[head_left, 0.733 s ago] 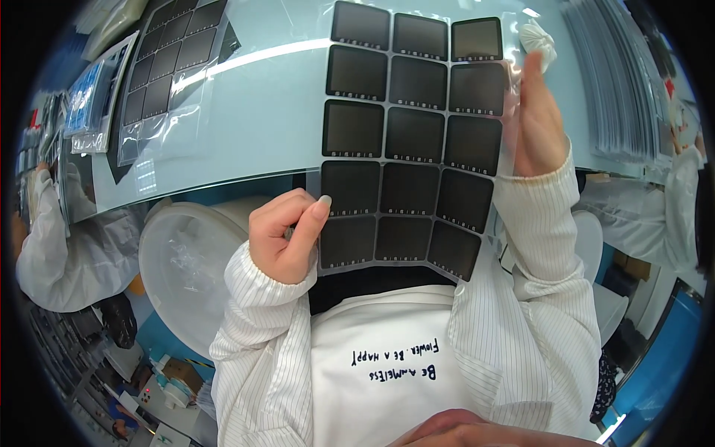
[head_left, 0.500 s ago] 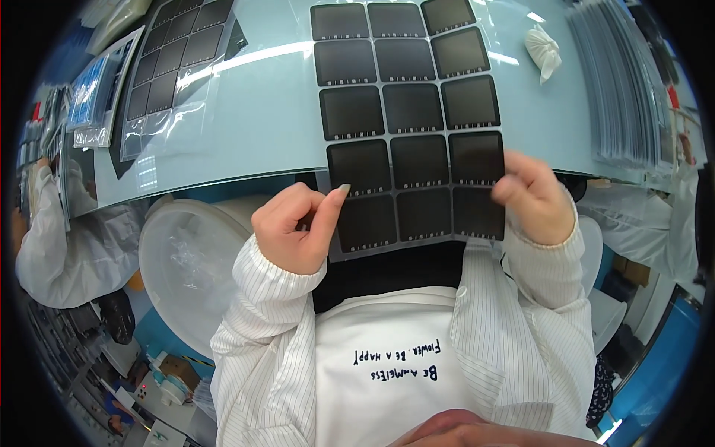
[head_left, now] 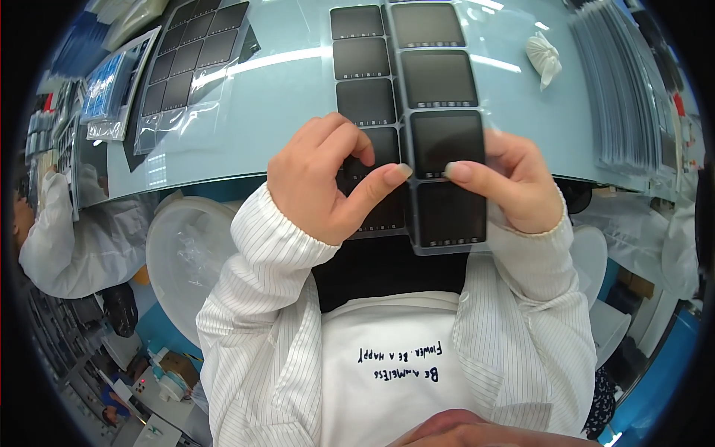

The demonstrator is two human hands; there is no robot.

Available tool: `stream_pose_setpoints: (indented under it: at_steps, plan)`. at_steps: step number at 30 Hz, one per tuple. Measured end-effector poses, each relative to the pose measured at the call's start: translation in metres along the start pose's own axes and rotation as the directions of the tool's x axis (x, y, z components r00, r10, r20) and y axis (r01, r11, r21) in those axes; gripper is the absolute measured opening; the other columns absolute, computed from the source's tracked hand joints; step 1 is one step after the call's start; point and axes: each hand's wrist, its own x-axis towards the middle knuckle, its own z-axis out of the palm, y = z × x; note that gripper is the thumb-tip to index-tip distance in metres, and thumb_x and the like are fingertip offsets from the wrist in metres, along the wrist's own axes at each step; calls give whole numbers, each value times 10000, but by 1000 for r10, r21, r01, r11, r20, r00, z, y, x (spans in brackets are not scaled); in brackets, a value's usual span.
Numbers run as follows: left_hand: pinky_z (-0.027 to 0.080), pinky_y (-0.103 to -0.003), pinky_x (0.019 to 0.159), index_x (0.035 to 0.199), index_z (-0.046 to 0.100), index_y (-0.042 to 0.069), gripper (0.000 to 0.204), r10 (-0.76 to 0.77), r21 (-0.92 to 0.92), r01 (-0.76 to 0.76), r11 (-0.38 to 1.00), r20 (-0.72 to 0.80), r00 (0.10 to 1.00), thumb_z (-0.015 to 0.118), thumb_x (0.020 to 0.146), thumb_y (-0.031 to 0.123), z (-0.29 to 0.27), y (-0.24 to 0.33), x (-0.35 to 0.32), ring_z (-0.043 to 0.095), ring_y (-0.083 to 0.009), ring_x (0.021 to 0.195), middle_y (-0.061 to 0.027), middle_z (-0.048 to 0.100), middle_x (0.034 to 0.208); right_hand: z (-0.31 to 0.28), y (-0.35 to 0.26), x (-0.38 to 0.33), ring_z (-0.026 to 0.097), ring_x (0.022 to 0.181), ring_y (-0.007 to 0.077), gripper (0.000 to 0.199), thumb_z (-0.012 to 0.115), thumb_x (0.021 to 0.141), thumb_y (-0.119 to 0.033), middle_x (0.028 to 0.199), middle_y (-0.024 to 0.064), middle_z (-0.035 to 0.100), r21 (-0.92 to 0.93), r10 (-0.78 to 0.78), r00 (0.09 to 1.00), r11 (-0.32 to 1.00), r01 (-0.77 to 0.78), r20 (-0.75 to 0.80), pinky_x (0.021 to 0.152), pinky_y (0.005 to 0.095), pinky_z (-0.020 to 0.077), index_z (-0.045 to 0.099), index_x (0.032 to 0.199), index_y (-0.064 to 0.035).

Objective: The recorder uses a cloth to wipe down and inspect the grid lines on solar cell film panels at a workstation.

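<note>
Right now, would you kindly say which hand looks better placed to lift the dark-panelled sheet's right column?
The right hand, I'd judge: its thumb lies on that column, with fingers at its outer edge; the left hand is over the left column.

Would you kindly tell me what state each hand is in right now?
Left hand: open, curved over the black-panelled plastic sheet; whether it touches cannot be told.
Right hand: closed, holding that sheet's right side.

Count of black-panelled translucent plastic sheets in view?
2 visible: one sheet in the right hand, another sheet on the pale glass table, upper left. Some may be hidden.
</note>
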Motion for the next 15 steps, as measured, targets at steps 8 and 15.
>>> stream_pose_setpoints:
  at_steps: [8, 15]
  plan:
    - [399, -285, 545, 708, 557, 13, 284, -101, 5, 101, 995, 125, 987, 660, 807, 259, 0, 2, 8, 497, -206, 584, -84, 513, 699, -4, 14, 10, 558, 693, 47, 235, 637, 872, -93, 895, 43, 657, -103, 122, 991, 988, -116, 56, 553, 191, 419, 624, 1077, 21]
    - [405, -323, 504, 635, 550, 61, 441, -133, -11, 133, 991, 35, 991, 679, 785, 455, 5, 0, 10, 521, -236, 583, -66, 486, 656, -12, 18, -1, 622, 903, 136, 289, 602, 889, -47, 1040, 109, 651, -45, -26, 997, 999, 23, -69, 804, 261, 504, 562, 1153, 66]
